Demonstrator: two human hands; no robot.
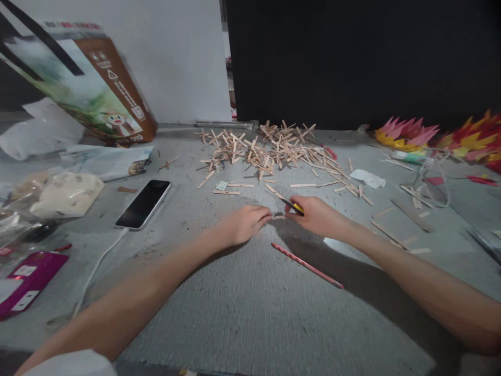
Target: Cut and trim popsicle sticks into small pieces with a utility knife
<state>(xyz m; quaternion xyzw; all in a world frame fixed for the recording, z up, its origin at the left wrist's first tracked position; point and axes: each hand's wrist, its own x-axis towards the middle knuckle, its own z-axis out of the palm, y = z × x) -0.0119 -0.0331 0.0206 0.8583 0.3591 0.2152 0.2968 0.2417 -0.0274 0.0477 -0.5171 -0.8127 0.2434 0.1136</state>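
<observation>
My left hand (246,223) is closed, its fingertips pinching one end of a short wooden craft stick (278,216) low over the table. Facing it, my right hand (315,213) is wrapped round a yellow-and-black utility knife (294,206), whose front end points away to the left. The right fingertips are also close to the stick's other end; whether they touch it I cannot tell. Just beyond the knife lies another craft stick (273,191). A red patterned pencil (307,265) rests on the table nearer to me.
A heap of crossed craft sticks (270,149) spreads across the back. At left are a phone (143,204) on a white cable, a printed bag (113,99) and a magenta package (33,282). Pink-and-yellow paper petals (407,136), a white scrap (368,178) and loose flat strips (413,215) lie right.
</observation>
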